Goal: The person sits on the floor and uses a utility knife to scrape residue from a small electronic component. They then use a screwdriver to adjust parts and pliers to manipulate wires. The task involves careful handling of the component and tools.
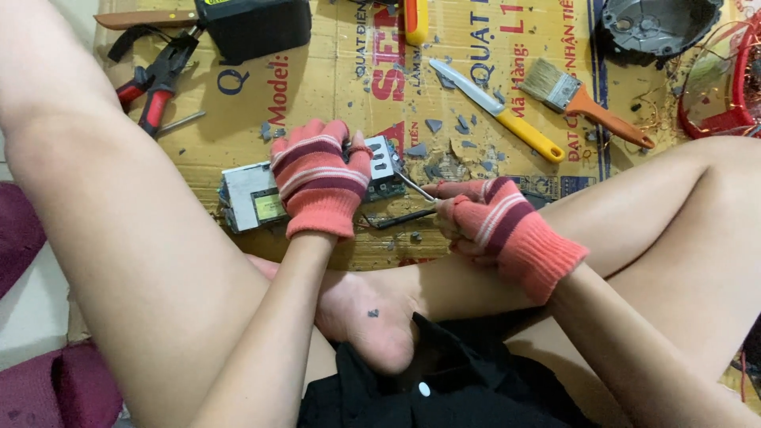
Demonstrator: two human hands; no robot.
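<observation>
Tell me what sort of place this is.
Probably a makeshift home repair spot on the floor: flattened cardboard as a work mat, pliers, a knife and a paintbrush scattered around an opened circuit board.

Left hand (320,179) presses down on the circuit board (261,196); right hand (493,222), just beside, grips a thin metal tool (414,187) against it.
</observation>
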